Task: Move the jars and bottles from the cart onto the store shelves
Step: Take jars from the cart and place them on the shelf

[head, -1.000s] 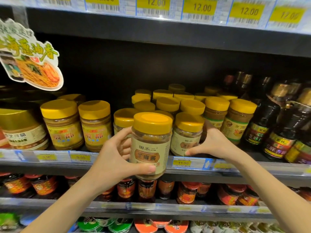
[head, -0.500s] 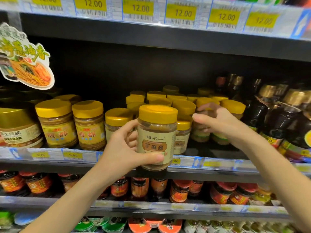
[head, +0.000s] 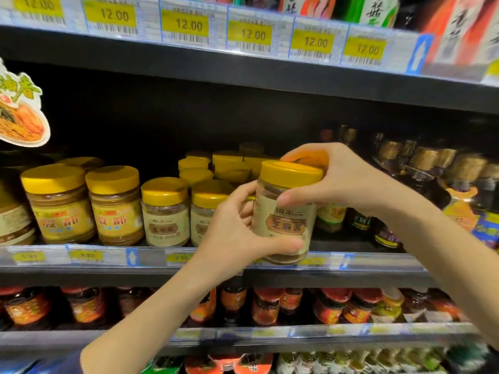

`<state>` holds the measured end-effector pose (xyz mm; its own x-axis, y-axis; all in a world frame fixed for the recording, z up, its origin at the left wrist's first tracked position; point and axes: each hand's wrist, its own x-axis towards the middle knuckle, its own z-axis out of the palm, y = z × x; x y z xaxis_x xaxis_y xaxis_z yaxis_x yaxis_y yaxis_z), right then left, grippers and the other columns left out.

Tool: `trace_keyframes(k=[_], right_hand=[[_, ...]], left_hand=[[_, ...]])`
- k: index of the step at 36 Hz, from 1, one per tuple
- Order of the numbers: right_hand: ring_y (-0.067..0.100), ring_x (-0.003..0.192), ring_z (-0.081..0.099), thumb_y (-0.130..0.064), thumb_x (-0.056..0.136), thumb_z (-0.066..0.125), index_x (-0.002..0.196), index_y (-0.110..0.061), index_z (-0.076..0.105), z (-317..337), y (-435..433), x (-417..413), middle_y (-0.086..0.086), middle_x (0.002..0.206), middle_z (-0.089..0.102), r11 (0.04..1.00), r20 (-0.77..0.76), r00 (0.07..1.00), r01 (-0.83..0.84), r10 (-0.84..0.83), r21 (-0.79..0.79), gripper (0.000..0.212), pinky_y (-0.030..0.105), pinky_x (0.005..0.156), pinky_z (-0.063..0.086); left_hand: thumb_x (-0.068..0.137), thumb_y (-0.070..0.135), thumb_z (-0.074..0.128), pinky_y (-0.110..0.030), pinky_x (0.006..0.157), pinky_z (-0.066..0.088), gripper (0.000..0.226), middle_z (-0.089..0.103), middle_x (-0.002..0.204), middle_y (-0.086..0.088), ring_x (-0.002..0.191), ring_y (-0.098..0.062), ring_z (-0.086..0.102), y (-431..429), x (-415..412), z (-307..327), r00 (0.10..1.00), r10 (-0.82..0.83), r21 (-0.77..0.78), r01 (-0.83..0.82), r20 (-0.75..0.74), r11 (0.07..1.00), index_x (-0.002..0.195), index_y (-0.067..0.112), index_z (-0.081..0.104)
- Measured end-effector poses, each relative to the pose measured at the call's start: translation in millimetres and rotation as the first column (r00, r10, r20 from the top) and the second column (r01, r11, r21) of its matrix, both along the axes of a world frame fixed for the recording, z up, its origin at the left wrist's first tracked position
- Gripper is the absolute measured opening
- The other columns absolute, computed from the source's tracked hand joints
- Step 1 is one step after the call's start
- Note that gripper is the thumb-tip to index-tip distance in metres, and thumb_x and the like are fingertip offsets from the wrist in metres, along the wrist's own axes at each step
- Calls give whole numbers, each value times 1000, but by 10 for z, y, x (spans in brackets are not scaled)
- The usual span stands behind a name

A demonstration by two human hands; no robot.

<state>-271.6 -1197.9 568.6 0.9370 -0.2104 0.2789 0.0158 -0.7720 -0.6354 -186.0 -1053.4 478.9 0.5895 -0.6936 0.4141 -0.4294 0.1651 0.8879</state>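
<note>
A clear jar of brown paste with a yellow lid and beige label point(head: 286, 222) is held upright in front of the middle shelf point(head: 378, 263), just above its front edge. My left hand point(head: 237, 233) grips the jar's lower body from the left, thumb across the bottom front. My right hand point(head: 340, 179) grips its top from the right, fingers curled over the lid and thumb on the jar's shoulder. Matching yellow-lidded jars point(head: 165, 211) stand in rows on that shelf behind and left of it.
Two wider yellow-lidded jars point(head: 86, 203) stand further left. Dark sauce bottles point(head: 432, 179) fill the shelf's right side. Red-lidded jars point(head: 270, 306) line the shelf below. Price tags point(head: 251, 33) run along the upper shelf edge. A noodle sign point(head: 21, 117) hangs at left.
My right hand left the shelved jars and came onto the held jar's lid. The jar moved right and up, closer to the shelf opening.
</note>
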Motion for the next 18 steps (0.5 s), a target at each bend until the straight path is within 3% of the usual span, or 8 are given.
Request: trace_keyframes(k=[3,5,9,14,18], right_hand=[[8,97,64,-65,36,80,106,-31,63,9,-38,-6,-10,104,65,1000,25,1000,4,-3,-31,80,30,75,59],[7,98,63,-65,35,75,105,-34,63,27,-71,-13,-12,104,65,998,36,999,21,-19,-57,78,29,76,58],[9,100,62,-65,35,75,107,-33,63,96,-155,-60,-12,105,65,995,69,997,37,-31,-88,80,33,82,56],[10,102,60,-59,31,86,113,-28,61,114,-420,-70,-10,108,64,994,94,991,103,-98,-49,91,28,81,53],[16,105,59,-53,32,80,118,-26,58,-17,-644,-17,-1,114,62,987,61,985,163,-162,-3,93,31,82,52]], left_hand=[[56,32,84,-14,82,52,86,63,115,19,104,5,61,3,-30,37,996,-27,12,26,90,1000,132,32,44],[59,41,80,-9,84,48,85,60,118,23,108,9,57,11,-36,44,985,-24,15,22,173,1000,135,34,41],[56,68,70,-10,97,40,98,44,127,33,122,11,43,108,55,-44,950,70,74,-97,305,993,142,38,33],[62,83,49,-11,101,30,93,39,131,27,123,12,35,376,276,-270,783,133,195,-309,607,931,140,33,38],[71,81,42,-25,99,41,87,55,131,12,118,-3,50,577,426,-479,683,111,259,-415,721,872,134,22,50]])
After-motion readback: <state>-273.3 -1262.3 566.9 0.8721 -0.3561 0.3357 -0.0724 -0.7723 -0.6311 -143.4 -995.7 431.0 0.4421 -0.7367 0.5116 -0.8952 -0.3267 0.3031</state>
